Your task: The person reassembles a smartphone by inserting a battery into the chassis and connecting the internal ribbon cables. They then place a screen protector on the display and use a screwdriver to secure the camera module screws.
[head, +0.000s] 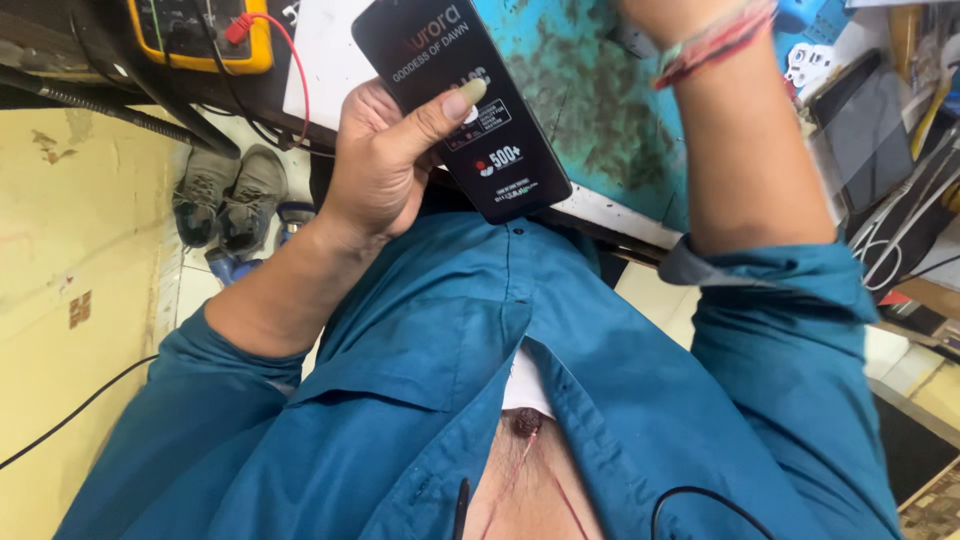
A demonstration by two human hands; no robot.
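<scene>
Currently:
left hand (385,165): gripping black phone (462,100), thumb pressing across it.
right hand: cropped, probably reaching over worktop (600,100); grip unclear.
tip: steadying phone edges.

Left hand (385,165) grips black phone (462,100), thumb across screen; right hand cropped; teal mat (600,110) beneath.
</scene>
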